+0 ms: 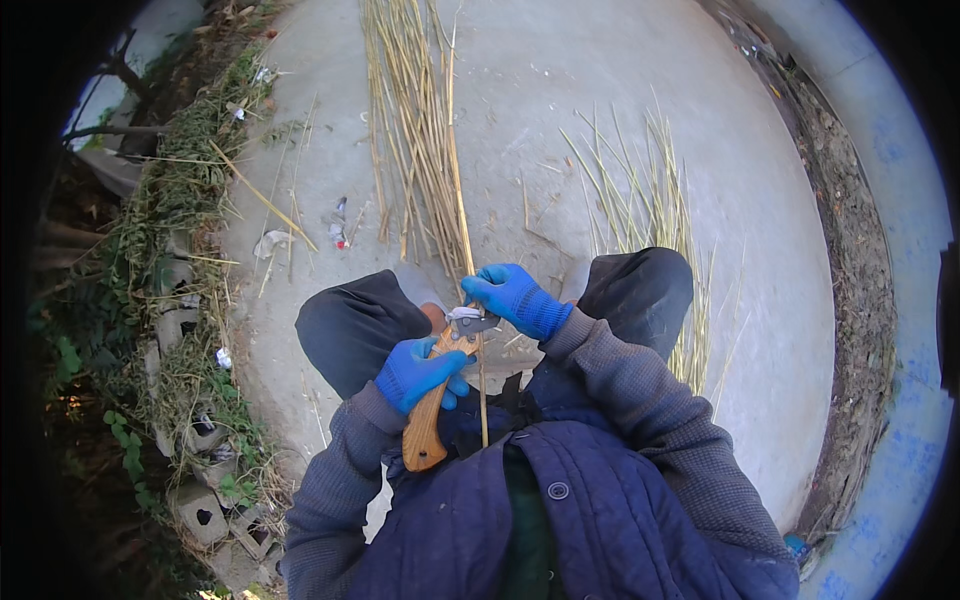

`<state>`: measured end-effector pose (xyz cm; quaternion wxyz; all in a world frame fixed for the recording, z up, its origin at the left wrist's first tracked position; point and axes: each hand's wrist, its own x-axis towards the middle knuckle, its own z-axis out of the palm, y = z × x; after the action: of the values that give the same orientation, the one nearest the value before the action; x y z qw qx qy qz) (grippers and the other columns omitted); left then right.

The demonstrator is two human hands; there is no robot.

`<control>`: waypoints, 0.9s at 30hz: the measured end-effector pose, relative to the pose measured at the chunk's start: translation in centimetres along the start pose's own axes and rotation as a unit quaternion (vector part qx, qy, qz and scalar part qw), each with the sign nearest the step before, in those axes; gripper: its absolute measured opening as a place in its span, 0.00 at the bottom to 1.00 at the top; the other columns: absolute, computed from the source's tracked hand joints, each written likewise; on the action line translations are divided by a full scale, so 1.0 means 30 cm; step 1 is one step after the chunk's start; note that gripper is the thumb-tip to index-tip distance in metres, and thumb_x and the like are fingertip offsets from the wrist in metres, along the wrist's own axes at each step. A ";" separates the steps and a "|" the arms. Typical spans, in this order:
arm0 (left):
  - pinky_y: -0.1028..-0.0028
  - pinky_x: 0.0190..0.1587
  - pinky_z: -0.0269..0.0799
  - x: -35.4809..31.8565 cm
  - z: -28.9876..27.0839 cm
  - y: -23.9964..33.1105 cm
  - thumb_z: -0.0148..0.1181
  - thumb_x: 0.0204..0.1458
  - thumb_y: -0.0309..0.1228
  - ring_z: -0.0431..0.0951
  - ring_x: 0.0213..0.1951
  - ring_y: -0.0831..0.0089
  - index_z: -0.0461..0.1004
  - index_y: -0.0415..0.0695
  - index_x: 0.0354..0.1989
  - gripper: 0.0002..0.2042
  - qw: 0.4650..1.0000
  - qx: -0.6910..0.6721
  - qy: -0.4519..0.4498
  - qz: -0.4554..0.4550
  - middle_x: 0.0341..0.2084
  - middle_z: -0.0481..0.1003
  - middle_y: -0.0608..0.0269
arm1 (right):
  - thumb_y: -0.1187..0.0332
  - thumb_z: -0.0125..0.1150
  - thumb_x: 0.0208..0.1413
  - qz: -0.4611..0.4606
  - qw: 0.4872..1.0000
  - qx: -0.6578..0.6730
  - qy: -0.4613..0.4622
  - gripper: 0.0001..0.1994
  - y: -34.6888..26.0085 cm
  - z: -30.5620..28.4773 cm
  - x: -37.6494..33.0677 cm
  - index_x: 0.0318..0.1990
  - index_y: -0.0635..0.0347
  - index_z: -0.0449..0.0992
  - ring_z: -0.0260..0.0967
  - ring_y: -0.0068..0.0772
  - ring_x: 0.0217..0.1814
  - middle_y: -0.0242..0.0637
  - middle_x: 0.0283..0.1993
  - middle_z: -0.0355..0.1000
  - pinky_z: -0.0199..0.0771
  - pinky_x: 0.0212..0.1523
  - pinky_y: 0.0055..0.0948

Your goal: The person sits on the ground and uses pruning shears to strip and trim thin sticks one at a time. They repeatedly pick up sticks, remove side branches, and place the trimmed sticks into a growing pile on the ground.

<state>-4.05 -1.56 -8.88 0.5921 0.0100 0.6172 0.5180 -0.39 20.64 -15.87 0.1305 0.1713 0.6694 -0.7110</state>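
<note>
My left hand point(415, 376), in a blue work glove, is closed around a curved wooden-handled tool point(425, 432) with a grey metal head. A pale wrap or tie shows at that head. In its blue glove, my right hand point(517, 298) pinches a long tan cane stem point(484, 400) just above the metal. The stem runs from the far end of the ground toward my lap and passes against the tool's right side. Whether it lies inside the metal head is hard to make out. Both hands meet between my bent knees.
Beyond my feet lies a bundle of dry tan stems point(405, 110). Thinner greenish stems point(660, 195) spread past and beside my right knee. A loose stick point(262, 195) and litter lie at left. Weeds and concrete blocks point(200, 515) line the left edge; a low bluish wall point(895, 150) curves along the right.
</note>
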 end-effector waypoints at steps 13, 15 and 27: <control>0.74 0.28 0.78 0.157 0.037 0.118 0.62 0.56 0.41 0.78 0.25 0.71 0.74 0.35 0.48 0.21 0.998 -0.053 0.007 0.014 0.29 0.78 0.55 | 0.55 0.53 0.65 0.057 0.987 0.082 0.129 0.20 -0.036 -0.038 -0.263 0.51 0.65 0.72 0.76 0.28 0.33 0.39 0.35 0.76 0.77 0.34 0.26; 0.75 0.27 0.77 0.206 0.068 0.140 0.62 0.56 0.41 0.78 0.24 0.71 0.74 0.35 0.50 0.22 0.998 -0.047 0.007 0.040 0.30 0.78 0.55 | 0.55 0.53 0.64 0.055 0.990 0.033 0.127 0.20 -0.048 -0.020 -0.295 0.49 0.66 0.72 0.76 0.28 0.30 0.38 0.31 0.75 0.77 0.33 0.26; 0.68 0.38 0.80 0.580 -0.123 0.339 0.62 0.55 0.38 0.80 0.36 0.64 0.74 0.35 0.52 0.21 0.960 -0.157 0.135 0.186 0.38 0.79 0.55 | 0.67 0.59 0.57 -0.090 0.948 -0.254 0.167 0.07 -0.110 -0.128 -0.692 0.35 0.61 0.73 0.71 0.49 0.24 0.48 0.22 0.69 0.71 0.28 0.40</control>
<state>-18.09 11.73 -15.68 0.3904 -0.0385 0.5898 0.7059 17.34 23.80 -4.36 -0.0080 0.1878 0.8529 -0.4871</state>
